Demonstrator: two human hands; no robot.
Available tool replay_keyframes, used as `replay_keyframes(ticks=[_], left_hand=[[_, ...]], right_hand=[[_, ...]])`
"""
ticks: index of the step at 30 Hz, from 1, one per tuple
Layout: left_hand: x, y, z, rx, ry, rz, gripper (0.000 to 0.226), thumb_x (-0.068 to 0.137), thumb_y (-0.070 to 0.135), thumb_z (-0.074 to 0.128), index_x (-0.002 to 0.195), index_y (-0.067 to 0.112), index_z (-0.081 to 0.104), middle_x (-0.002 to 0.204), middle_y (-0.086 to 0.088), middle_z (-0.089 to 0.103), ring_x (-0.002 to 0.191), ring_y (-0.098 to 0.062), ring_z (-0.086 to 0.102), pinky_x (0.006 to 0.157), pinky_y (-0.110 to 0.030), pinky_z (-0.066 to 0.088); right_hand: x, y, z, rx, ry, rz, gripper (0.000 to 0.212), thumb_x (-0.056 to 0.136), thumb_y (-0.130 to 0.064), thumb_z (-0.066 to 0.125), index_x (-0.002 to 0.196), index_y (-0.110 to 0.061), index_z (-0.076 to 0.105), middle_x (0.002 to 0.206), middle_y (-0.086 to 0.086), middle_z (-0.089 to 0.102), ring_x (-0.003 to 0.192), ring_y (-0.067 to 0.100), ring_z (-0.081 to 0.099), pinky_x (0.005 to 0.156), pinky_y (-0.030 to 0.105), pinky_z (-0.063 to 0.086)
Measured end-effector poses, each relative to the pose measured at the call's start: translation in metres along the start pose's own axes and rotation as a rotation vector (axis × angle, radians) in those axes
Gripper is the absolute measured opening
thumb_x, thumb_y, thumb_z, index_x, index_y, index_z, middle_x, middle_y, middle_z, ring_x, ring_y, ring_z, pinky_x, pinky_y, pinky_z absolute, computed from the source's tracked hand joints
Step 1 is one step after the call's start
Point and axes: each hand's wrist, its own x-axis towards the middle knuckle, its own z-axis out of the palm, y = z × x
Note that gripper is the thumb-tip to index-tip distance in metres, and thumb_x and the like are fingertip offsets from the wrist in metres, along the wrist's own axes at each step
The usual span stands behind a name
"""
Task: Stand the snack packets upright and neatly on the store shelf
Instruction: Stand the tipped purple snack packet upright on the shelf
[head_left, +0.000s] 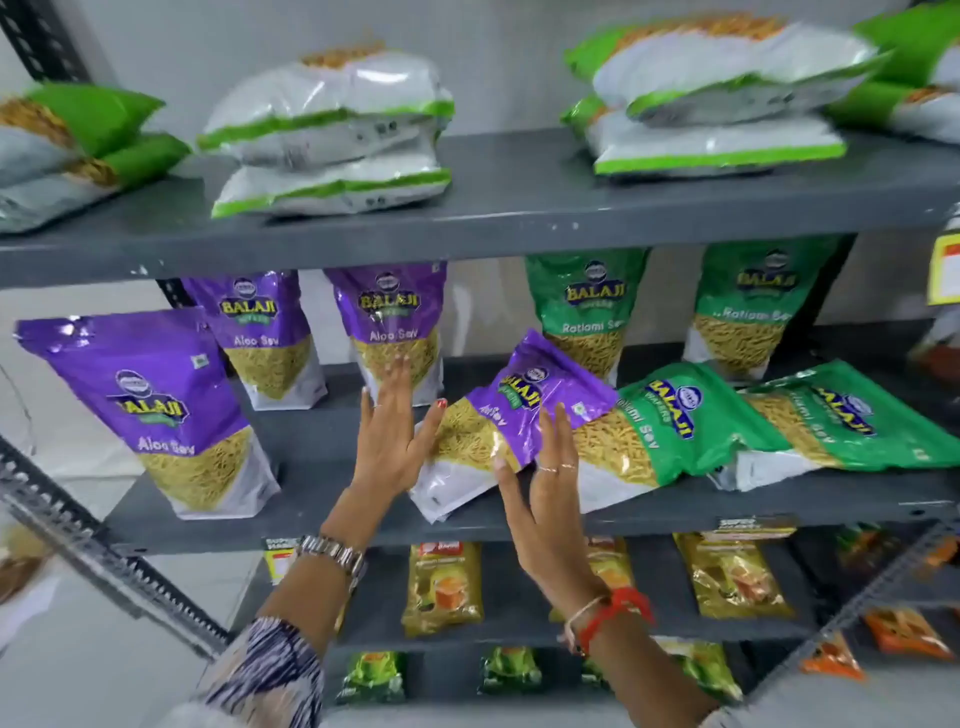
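The tilted purple packet (511, 421) lies on the middle shelf (311, 499) between both hands, leaning rightward onto a fallen green packet (670, 421). The left hand (389, 436) is open, fingers spread, at the packet's left edge; the right hand (545, 483) is open, fingers resting on its front. Judged light, soft and crinkly with a slippery film; hold by both side edges, low. Count: four purple packets, three upright; four green packets, two upright, two lying right of the right hand
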Motion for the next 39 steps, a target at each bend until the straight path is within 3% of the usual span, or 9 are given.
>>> replay_keyframes(ticks=[4,8,10,13,20,28,31,34,39], left_hand=[[0.027,-0.018,0.008,-0.288,-0.333,-0.346,0.084,0.076,0.077,0.011,0.144,0.033,-0.011,0.129,-0.011,0.056,0.117,-0.034,0.052,0.101,-0.043,0.037],[0.07,-0.058,0.047,-0.572,-0.472,-0.435,0.122,0.047,0.097,0.024,0.145,0.026,0.013,0.144,-0.009,0.041,0.131,-0.023,0.039,0.113,-0.044,0.029],[0.082,-0.055,0.051,-0.686,-0.577,-0.491,0.1,0.06,0.085,0.042,0.133,0.017,0.036,0.128,-0.005,0.051,0.115,-0.017,0.049,0.102,-0.033,0.038],[0.074,-0.034,0.034,-0.716,-0.608,-0.5,0.067,0.088,0.047,0.046,0.136,0.001,0.036,0.131,-0.011,0.054,0.116,-0.025,0.054,0.095,-0.028,0.041],[0.025,-0.07,0.016,-0.974,-0.467,-0.655,0.013,0.089,0.013,0.049,0.084,0.013,0.061,0.057,0.006,0.072,0.054,-0.008,0.067,0.065,-0.024,0.054],[-0.011,-0.063,-0.021,-1.419,-0.291,-0.714,0.01,0.09,0.019,0.048,0.084,0.014,0.054,0.073,0.001,0.07,0.067,-0.012,0.066,0.062,-0.023,0.058],[-0.036,-0.065,-0.037,-1.484,-0.269,-0.706,0.026,0.085,0.031,0.051,0.107,0.016,0.05,0.102,-0.005,0.061,0.093,-0.021,0.06,0.084,-0.035,0.052],[-0.044,-0.071,-0.041,-1.512,-0.283,-0.608,0.025,0.081,0.036,0.051,0.094,0.017,0.061,0.086,0.002,0.073,0.081,-0.016,0.068,0.071,-0.032,0.058],[-0.027,-0.097,-0.03,-1.487,-0.111,-0.616,0.02,0.079,0.035,0.058,0.091,0.019,0.055,0.097,-0.002,0.064,0.095,-0.02,0.059,0.086,-0.039,0.049]], right_hand=[[-0.026,0.001,0.055,0.424,0.35,0.446,0.054,0.09,-0.017,0.057,0.139,-0.008,0.036,0.139,0.004,0.038,0.131,0.016,0.04,0.108,0.022,0.034],[-0.005,0.005,0.079,0.786,0.463,0.831,0.035,0.091,-0.01,0.055,0.123,-0.013,0.043,0.122,0.009,0.046,0.106,0.018,0.049,0.086,0.022,0.043],[0.006,0.012,0.083,0.912,0.409,0.929,0.028,0.093,-0.02,0.054,0.119,-0.022,0.044,0.119,0.006,0.053,0.107,0.019,0.051,0.095,0.03,0.043],[0.024,0.023,0.084,0.965,0.391,0.998,0.024,0.093,-0.024,0.054,0.116,-0.021,0.052,0.125,0.006,0.06,0.115,0.023,0.056,0.106,0.045,0.041],[0.0,0.022,0.098,0.804,0.382,1.011,0.013,0.09,-0.021,0.058,0.078,-0.021,0.054,0.091,0.01,0.06,0.09,0.025,0.054,0.087,0.051,0.046],[0.035,0.001,0.054,0.764,0.308,0.689,0.023,0.093,-0.018,0.053,0.071,-0.017,0.052,0.053,-0.015,0.061,0.051,-0.005,0.053,0.054,0.014,0.043],[0.034,-0.009,0.048,0.765,0.207,0.645,0.023,0.093,-0.023,0.053,0.07,-0.018,0.051,0.063,-0.004,0.058,0.055,0.001,0.052,0.052,0.016,0.041],[0.035,-0.012,0.052,0.775,0.156,0.597,0.022,0.093,-0.025,0.052,0.072,-0.019,0.053,0.072,0.003,0.059,0.068,0.01,0.054,0.06,0.024,0.043],[0.05,-0.007,0.08,0.823,0.052,0.542,0.016,0.096,-0.019,0.047,0.082,-0.015,0.053,0.077,-0.001,0.067,0.07,0.004,0.063,0.066,0.021,0.051]])
